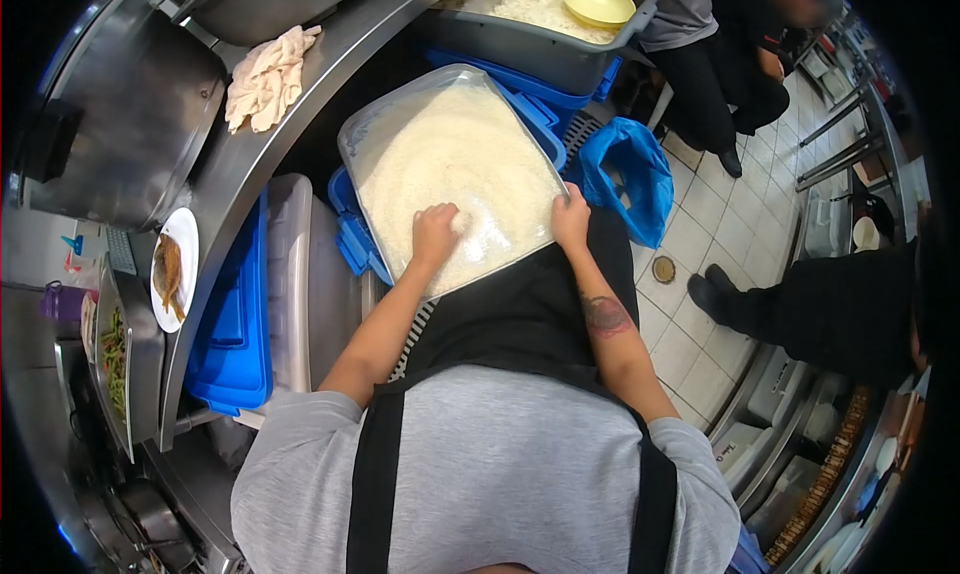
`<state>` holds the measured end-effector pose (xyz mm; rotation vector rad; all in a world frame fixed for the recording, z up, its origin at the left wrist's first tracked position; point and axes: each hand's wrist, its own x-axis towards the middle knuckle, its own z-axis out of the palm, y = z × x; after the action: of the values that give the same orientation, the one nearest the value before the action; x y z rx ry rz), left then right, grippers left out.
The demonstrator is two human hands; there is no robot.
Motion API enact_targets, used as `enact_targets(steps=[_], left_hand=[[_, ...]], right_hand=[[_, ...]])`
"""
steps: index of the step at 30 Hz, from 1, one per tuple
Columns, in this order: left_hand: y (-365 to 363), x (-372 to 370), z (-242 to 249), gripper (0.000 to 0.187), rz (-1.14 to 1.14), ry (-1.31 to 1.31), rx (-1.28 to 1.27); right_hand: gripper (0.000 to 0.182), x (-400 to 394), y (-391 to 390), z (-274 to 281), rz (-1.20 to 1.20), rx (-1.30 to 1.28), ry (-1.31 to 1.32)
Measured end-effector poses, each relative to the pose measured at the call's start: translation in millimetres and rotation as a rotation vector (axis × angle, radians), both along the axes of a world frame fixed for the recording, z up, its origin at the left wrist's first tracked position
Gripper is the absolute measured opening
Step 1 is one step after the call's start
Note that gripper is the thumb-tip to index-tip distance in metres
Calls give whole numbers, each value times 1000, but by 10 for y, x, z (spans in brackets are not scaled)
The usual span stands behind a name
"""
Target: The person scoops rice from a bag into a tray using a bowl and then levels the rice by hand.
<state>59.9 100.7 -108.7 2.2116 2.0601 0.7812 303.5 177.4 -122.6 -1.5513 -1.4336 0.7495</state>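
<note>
A clear plastic tub [352, 134] of pale, fine rice [430, 154] is in front of me, tilted toward my lap. Inside it, my left hand [437, 234] is closed over the rice, with a whitish clump [461, 221] showing at the fingers. The rice has curved traces around that hand, and the tub's shiny bottom shows through to its right. My right hand [571, 217] grips the tub's rim at the near right corner. Blue plastic [545, 134] edges show under and behind the tub.
Behind stands a grey tub [560, 64] of white food with a yellow bowl [598, 4]. A blue bag [625, 179] is at right. On the left steel counter are a cloth [270, 79], a big pot [130, 104] and a plate of fish [175, 274]. Other people are to the right.
</note>
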Motion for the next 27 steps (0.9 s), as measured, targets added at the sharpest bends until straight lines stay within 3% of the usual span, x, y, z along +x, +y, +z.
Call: enact_targets(steps=[1, 3, 7, 10, 14, 16, 22, 27], left_hand=[[-5, 26, 22, 12, 1, -1, 1], [7, 89, 70, 13, 48, -173, -265], [199, 125, 303, 15, 74, -191, -322], [377, 135, 422, 23, 71, -190, 101], [546, 179, 350, 41, 130, -120, 130], [592, 301, 276, 60, -13, -169, 38], [300, 898, 141, 59, -275, 117, -193], [398, 769, 182, 48, -176, 213, -180]], right_hand=[[30, 4, 0, 6, 9, -4, 4], [30, -1, -7, 19, 6, -5, 3], [30, -1, 1, 2, -3, -1, -9], [30, 1, 7, -21, -3, 15, -1], [30, 3, 14, -21, 4, 19, -7], [30, 2, 9, -17, 2, 21, -11], [30, 4, -1, 3, 9, 6, 15], [31, 12, -1, 4, 21, -26, -8]])
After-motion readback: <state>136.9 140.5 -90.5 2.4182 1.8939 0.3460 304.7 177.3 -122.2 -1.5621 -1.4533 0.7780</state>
